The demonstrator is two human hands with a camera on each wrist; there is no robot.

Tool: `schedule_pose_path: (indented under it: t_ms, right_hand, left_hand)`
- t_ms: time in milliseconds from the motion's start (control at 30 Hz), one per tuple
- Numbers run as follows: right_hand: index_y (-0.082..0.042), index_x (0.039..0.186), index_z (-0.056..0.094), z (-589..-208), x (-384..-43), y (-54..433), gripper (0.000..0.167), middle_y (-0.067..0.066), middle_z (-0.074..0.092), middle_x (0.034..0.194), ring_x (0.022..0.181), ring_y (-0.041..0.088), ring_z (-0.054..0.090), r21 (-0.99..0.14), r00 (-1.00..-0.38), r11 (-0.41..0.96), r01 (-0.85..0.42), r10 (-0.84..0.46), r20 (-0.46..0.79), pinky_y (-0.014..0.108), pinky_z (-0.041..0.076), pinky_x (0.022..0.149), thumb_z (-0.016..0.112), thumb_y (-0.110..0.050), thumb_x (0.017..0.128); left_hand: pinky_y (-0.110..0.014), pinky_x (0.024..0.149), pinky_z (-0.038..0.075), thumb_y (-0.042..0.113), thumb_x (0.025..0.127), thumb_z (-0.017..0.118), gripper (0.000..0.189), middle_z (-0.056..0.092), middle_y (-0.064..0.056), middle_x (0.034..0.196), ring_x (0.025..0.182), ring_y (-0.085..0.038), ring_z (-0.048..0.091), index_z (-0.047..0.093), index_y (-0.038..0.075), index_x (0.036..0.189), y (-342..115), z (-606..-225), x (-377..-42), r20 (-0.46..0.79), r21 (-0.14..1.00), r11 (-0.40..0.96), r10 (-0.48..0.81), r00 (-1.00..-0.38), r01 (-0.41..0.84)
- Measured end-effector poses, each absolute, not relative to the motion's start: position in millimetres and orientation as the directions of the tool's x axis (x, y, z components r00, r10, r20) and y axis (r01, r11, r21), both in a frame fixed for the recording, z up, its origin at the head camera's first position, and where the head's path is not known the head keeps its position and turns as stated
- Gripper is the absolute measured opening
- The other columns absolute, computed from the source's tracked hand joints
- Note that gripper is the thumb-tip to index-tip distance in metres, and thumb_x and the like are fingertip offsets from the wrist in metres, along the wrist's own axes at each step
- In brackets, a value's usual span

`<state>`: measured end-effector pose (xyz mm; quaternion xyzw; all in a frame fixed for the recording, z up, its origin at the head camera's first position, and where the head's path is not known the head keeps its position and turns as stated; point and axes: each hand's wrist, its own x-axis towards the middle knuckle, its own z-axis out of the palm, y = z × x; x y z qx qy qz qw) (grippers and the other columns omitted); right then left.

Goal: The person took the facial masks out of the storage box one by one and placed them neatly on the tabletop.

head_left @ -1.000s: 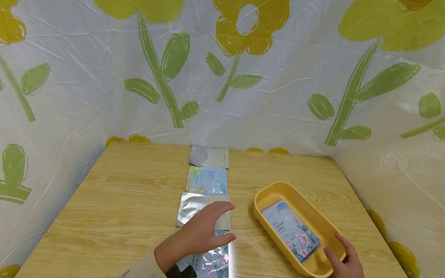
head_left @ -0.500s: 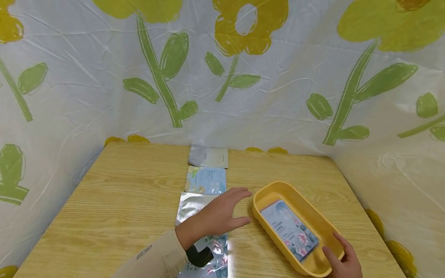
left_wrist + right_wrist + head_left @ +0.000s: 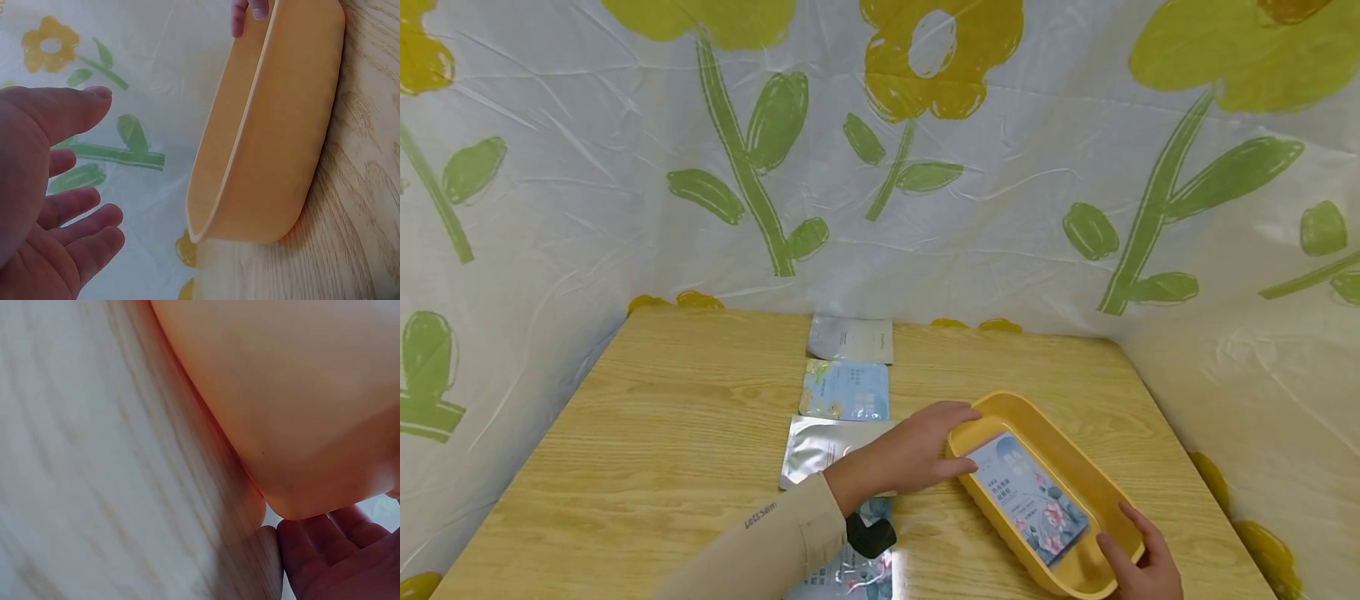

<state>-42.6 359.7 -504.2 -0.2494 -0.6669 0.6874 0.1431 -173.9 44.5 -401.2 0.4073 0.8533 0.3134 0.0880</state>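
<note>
A yellow plastic tray (image 3: 1078,475) stands at an angle on the right half of the table. Inside it lies a flat sachet (image 3: 1030,500) with a pink flower print. My left hand (image 3: 928,450) is at the tray's far left end, thumb and fingers spread; in the left wrist view the left hand (image 3: 62,194) appears apart from the tray wall (image 3: 281,125). My right hand (image 3: 1146,558) grips the tray's near right end, the thumb over the inner side. In the right wrist view, right-hand fingers (image 3: 331,540) lie against the tray's outside.
Several flat sachets form a column up the table: a silver-white one (image 3: 850,337) at the back, a light blue one (image 3: 846,390), a silver one (image 3: 812,450) and a flowered one (image 3: 850,575) partly under the left forearm. Flower-printed sheeting (image 3: 1000,233) encloses the table (image 3: 662,433).
My left hand has moved right, from above the sachet column to the tray's far left end, its fingers still spread. The right hand and tray have stayed in place.
</note>
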Motion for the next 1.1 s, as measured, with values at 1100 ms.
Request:
schedule_pose_path:
  t_ms: [1100]
  right_hand:
    - [-0.044, 0.115, 0.057, -501.3, -50.5, 361.6, 0.048, -0.024, 0.056, 0.082, 0.066, 0.003, 0.063, -0.945, -0.764, -0.023, 0.327, 0.582, -0.278, 0.024, 0.055, 0.056, 0.070, -0.005, 0.092]
  left_hand:
    - [-0.019, 0.101, 0.040, 0.046, 0.100, 0.059, 0.066, 0.037, -0.001, 0.155, 0.134, -0.009, 0.045, 0.036, 0.015, 0.154, 115.2, -432.4, -178.4, 0.063, 0.491, 0.573, 0.728, -0.683, 0.656]
